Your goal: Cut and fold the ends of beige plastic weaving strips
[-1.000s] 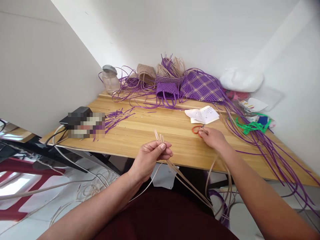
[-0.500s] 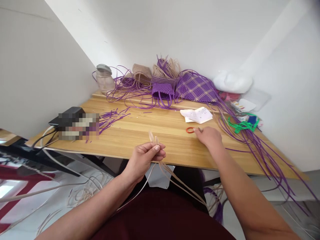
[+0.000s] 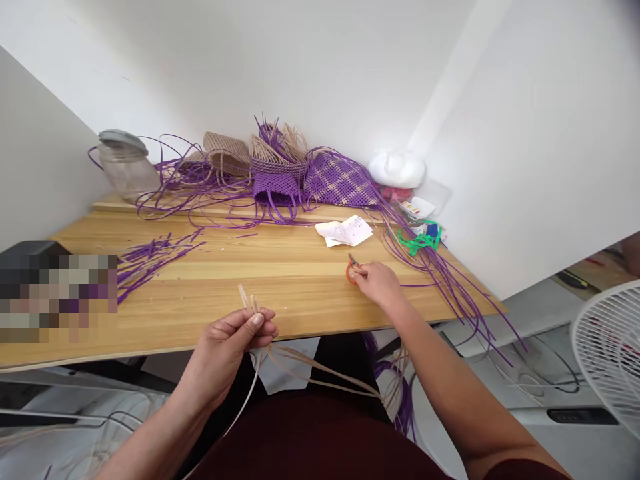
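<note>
My left hand (image 3: 233, 343) is closed near the table's front edge, pinching several beige weaving strips (image 3: 243, 295). Their short ends poke up above the thumb, while the long lengths trail down over the lap to the right. Further right, my right hand (image 3: 381, 285) grips a small pair of scissors (image 3: 351, 273) with orange handles just above the tabletop. Its dark tip points away from me, and part of the handle is hidden by my fingers. Just beyond the scissors lies a creased sheet of paper (image 3: 345, 231) with writing.
Along the wall stand a lidded jar (image 3: 127, 167), a beige woven basket (image 3: 226, 155), a small purple basket (image 3: 276, 188) and a checked purple woven piece (image 3: 340, 181). Cut purple strips (image 3: 155, 250) lie left. Long purple strips (image 3: 460, 293) hang off the right edge, near a fan (image 3: 610, 353).
The view has swung right, bringing the fan in. My right hand has turned the scissors, so the tip now shows pointing away. My left hand still holds the beige strips.
</note>
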`<action>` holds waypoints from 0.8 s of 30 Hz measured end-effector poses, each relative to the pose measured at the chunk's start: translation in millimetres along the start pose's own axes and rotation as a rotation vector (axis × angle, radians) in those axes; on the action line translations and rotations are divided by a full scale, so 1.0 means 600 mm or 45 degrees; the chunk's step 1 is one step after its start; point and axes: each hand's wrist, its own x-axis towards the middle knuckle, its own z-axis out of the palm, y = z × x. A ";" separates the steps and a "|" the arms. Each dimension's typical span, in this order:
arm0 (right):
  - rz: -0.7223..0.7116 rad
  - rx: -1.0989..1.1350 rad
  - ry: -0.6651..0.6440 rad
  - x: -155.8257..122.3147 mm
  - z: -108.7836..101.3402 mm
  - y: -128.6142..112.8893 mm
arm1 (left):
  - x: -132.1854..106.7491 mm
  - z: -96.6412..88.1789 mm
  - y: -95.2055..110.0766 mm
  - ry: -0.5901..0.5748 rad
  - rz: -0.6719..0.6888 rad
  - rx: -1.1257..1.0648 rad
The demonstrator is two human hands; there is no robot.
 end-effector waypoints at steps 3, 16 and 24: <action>0.161 -0.044 -0.002 -0.002 -0.005 0.031 | 0.003 0.004 -0.001 -0.047 0.002 0.028; 0.037 0.048 -0.412 0.019 -0.047 0.007 | -0.023 0.016 0.034 -0.218 0.035 0.090; -0.115 1.613 -0.879 -0.105 -0.034 -0.050 | -0.031 0.022 0.035 -0.304 0.029 0.126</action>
